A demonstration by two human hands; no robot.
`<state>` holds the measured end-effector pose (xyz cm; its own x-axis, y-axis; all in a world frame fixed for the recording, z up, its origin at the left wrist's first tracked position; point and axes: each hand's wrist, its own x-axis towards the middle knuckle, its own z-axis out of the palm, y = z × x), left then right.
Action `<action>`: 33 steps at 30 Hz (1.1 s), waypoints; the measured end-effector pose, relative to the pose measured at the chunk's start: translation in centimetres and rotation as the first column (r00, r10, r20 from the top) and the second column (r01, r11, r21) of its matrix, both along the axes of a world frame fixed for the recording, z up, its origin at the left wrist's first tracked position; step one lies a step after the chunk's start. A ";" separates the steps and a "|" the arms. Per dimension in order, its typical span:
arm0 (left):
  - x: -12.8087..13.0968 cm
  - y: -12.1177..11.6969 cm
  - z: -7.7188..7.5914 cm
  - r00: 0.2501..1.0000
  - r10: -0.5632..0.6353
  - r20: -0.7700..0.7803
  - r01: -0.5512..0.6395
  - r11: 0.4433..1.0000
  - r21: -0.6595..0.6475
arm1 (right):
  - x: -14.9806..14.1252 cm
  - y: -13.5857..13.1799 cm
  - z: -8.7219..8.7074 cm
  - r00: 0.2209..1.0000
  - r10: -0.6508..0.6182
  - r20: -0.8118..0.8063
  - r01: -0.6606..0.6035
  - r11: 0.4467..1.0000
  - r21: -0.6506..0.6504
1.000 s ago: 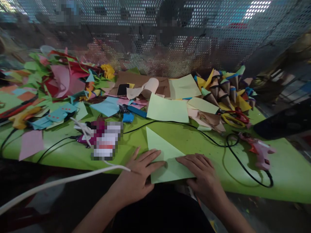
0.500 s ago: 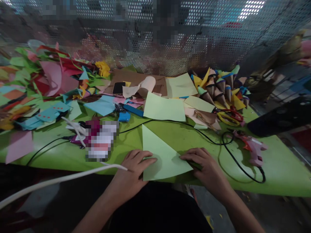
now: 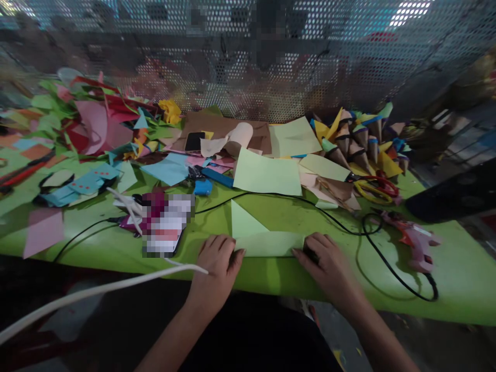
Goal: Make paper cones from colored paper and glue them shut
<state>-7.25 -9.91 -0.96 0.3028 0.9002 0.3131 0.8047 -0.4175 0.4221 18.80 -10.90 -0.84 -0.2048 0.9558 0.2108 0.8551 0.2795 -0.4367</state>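
A pale green sheet of paper lies in front of me, its near edge turned up and over into a long band. Behind that band a pointed corner still shows flat on the table. My left hand pinches the left end of the band between thumb and curled fingers. At the right end, my right hand grips the paper the same way. A white cable passes across my left wrist. Just beyond lies another pale green sheet.
A pink glue gun with a black cord lies at right, near yellow-handled scissors and a dark cylinder. Paper cones stand behind. At left are a phone, a purple tool and heaped coloured paper.
The near edge of the green paper, flat before, is now folded up away from me. My fingers have curled around both ends. The whole view has shifted slightly.
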 end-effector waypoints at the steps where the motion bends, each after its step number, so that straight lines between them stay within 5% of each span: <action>1: 0.1 0.0 0.0 0.999 0.026 -0.025 -0.026 1.000 0.004 | -0.1 0.0 -0.1 1.000 -0.006 0.026 0.006 1.000 0.009; 11: 0.4 0.2 0.0 0.996 0.081 -0.035 -0.083 0.995 -0.056 | -0.7 0.1 -1.1 0.983 -0.070 0.169 0.057 0.995 0.080; 16: 1.3 -0.3 0.8 0.987 0.117 -0.106 -0.105 0.988 0.111 | -1.1 0.1 -0.8 0.974 -0.091 0.207 0.072 0.993 0.095; 23: 3.1 -3.2 0.1 0.951 -0.260 -0.165 0.279 0.955 0.099 | -1.4 0.0 -0.6 0.973 -0.103 0.207 0.090 0.993 0.071; 27: 3.0 -3.6 -1.0 0.919 -0.316 -0.234 0.330 0.944 0.024 | -0.8 0.3 -1.1 0.989 -0.108 0.100 0.103 0.993 0.052; 30: 2.8 -3.5 -1.4 0.917 -0.308 -0.254 0.322 0.946 0.017 | -0.3 -0.3 -0.8 0.971 -0.164 -0.171 0.166 0.986 -0.003; 33: 2.9 -3.5 -1.6 0.916 -0.300 -0.267 0.317 0.948 0.022 | -0.5 -1.8 0.1 0.961 -0.133 -0.242 0.156 0.985 0.078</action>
